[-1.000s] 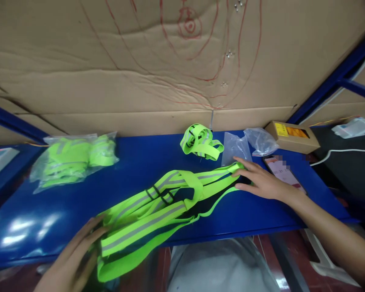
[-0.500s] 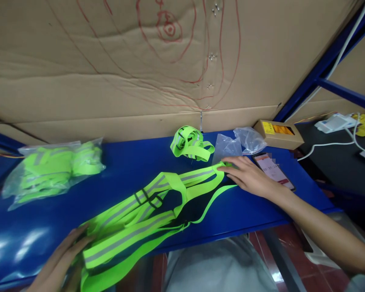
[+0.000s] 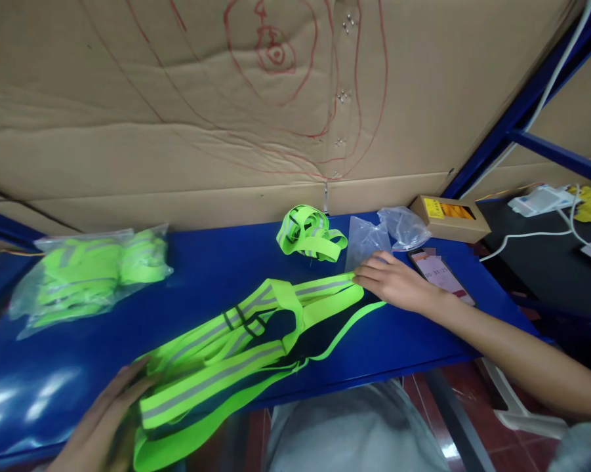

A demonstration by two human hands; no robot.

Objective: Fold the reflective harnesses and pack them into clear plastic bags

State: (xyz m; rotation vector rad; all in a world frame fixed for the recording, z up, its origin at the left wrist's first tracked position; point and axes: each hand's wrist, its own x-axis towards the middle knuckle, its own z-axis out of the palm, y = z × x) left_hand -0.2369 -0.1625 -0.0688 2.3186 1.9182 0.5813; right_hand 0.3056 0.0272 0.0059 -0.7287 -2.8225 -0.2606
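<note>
A neon green reflective strap vest [image 3: 246, 341] with grey stripes lies stretched out across the blue table [image 3: 216, 269]. My right hand [image 3: 393, 282] rests on its right end, fingers together and pressing the straps flat. My left hand [image 3: 103, 426] lies at the lower left with fingers stretched along the vest's other end, which hangs over the table's front edge.
A folded green strap bundle [image 3: 309, 233] and empty clear bags [image 3: 374, 236] lie behind the vest. A clear bag of packed vests [image 3: 88, 272] sits at the left. A phone [image 3: 440, 272] and a small cardboard box [image 3: 450, 216] are at the right. Cardboard sheeting [image 3: 226, 98] backs the table.
My right hand has slid slightly left along the vest's end and its fingers have drawn together. The left hand has stayed at the lower end. The view has shifted a little.
</note>
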